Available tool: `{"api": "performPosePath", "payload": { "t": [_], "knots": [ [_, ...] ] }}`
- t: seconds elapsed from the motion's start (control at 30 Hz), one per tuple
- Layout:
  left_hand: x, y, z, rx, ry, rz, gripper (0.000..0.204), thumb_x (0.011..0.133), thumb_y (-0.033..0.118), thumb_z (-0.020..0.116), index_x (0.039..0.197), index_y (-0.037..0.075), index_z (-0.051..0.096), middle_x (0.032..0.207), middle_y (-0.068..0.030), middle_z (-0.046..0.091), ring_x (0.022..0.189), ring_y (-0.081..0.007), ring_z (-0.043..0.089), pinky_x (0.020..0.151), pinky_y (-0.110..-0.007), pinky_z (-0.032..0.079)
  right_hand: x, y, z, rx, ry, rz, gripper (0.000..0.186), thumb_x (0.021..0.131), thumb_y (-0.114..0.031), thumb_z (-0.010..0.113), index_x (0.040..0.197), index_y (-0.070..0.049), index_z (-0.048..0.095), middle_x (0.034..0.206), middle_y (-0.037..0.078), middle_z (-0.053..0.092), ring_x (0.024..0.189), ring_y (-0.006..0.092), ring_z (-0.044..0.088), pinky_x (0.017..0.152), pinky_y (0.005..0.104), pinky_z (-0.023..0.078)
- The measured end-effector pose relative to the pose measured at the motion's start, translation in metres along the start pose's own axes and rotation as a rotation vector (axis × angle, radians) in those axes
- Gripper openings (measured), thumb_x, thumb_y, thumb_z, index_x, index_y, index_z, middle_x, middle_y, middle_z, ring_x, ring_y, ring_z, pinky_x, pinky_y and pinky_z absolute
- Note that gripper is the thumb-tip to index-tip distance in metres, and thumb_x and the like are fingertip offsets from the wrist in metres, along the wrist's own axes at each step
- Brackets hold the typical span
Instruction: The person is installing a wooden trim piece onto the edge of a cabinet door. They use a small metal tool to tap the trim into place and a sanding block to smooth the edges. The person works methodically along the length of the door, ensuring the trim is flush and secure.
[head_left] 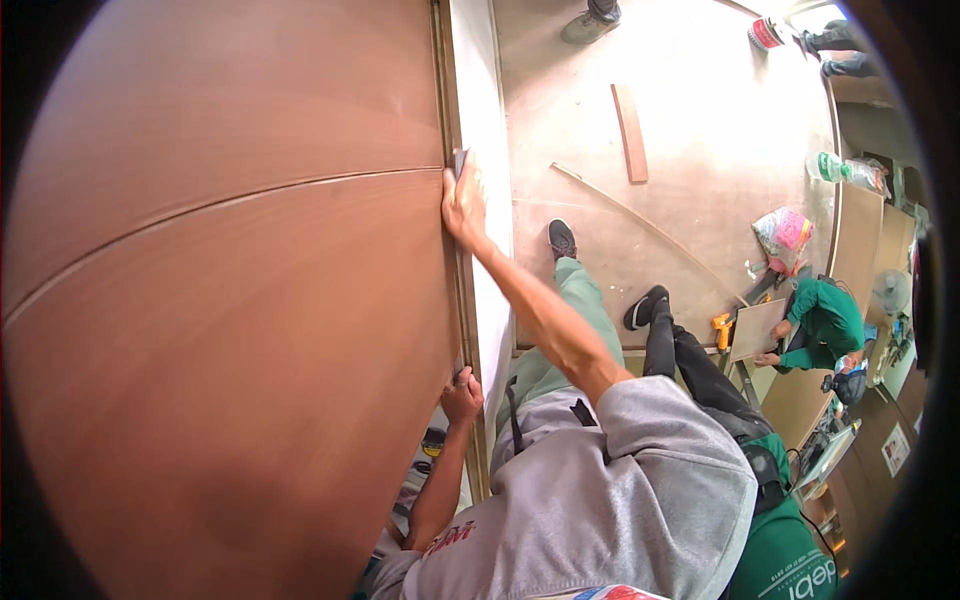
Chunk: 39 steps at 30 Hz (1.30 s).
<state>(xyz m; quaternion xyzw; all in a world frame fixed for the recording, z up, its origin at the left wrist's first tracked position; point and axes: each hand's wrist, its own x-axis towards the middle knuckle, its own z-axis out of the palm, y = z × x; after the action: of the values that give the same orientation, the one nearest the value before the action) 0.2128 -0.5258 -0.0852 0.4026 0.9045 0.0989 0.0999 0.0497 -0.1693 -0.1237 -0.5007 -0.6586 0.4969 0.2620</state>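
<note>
A large reddish-brown wood-veneer panel [230,300] fills the view from 7 to 12 o'clock, smooth and matte, with a thin seam curving across its face; its long right edge runs from 12 down to 6 o'clock, butted against a narrow white strip [484,130]. The right hand [463,205] lies near the centre at about 12 o'clock, fingers wrapped over that edge just where the seam ends, pressing a small dark object I cannot identify. The left hand [461,396] sits lower on the same edge, toward 6 o'clock, its grip clenched on the panel's rim (the fingertips are hidden behind it). At 2 o'clock a short brown wooden plank [630,132] lies on the tan sheet-covered floor [700,120], pointing roughly 12 to 6.
</note>
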Motion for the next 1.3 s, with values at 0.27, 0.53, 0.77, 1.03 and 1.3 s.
{"api": "performPosePath", "payload": {
  "t": [0.27, 0.53, 0.77, 1.03, 1.3],
  "knots": [
    [0.002, 0.012, -0.004, 0.014, -0.095, -0.090, 0.028, 0.085, 0.013, 0.059, 0.113, 0.012, 0.054, 0.119, -0.0268, 0.055, 0.108, -0.0457, 0.052, 0.092, -0.056, 0.040, 0.031, -0.013, 0.005, 0.017, 0.028, -0.009, 0.064, 0.101, -0.028, 0.044, 0.148, 0.007, 0.020, 0.146, 0.034, 0.032, 0.135, 0.0491, 0.032, 0.109, 0.0559, 0.027],
    [0.000, 0.006, -0.004, -0.008, -0.104, -0.080, 0.031, 0.084, 0.015, 0.060, 0.114, 0.015, 0.054, 0.112, -0.0249, 0.056, 0.103, -0.0453, 0.054, 0.086, -0.056, 0.043, 0.089, -0.022, 0.004, 0.128, 0.042, -0.038, 0.061, 0.101, -0.028, 0.045, 0.144, 0.010, 0.025, 0.142, 0.037, 0.036, 0.131, 0.0511, 0.036, 0.110, 0.0544, 0.027],
    [0.007, 0.006, -0.004, -0.013, -0.094, -0.056, 0.034, 0.082, 0.019, 0.061, 0.115, 0.019, 0.052, 0.096, -0.0245, 0.060, 0.088, -0.0487, 0.059, 0.076, -0.058, 0.046, 0.127, -0.027, 0.003, 0.146, 0.031, 0.005, 0.064, 0.100, -0.027, 0.047, 0.146, 0.009, 0.022, 0.143, 0.037, 0.035, 0.134, 0.0503, 0.033, 0.109, 0.0554, 0.027],
    [0.015, 0.014, -0.015, 0.035, -0.078, -0.022, 0.032, 0.082, 0.017, 0.061, 0.113, 0.018, 0.053, 0.091, -0.0240, 0.061, 0.084, -0.0470, 0.059, 0.074, -0.056, 0.047, 0.108, -0.032, 0.012, 0.054, 0.053, -0.015, 0.063, 0.099, -0.026, 0.048, 0.146, 0.009, 0.022, 0.146, 0.034, 0.033, 0.136, 0.0489, 0.032, 0.111, 0.0556, 0.024],
    [0.002, 0.004, -0.005, -0.031, -0.139, -0.079, 0.028, 0.083, 0.015, 0.058, 0.111, 0.015, 0.054, 0.110, -0.0268, 0.058, 0.100, -0.0483, 0.057, 0.082, -0.058, 0.045, 0.125, -0.037, 0.017, 0.033, 0.068, -0.065, 0.062, 0.098, -0.023, 0.048, 0.145, 0.011, 0.024, 0.145, 0.035, 0.034, 0.136, 0.0475, 0.032, 0.112, 0.0530, 0.025]
  ]
}}
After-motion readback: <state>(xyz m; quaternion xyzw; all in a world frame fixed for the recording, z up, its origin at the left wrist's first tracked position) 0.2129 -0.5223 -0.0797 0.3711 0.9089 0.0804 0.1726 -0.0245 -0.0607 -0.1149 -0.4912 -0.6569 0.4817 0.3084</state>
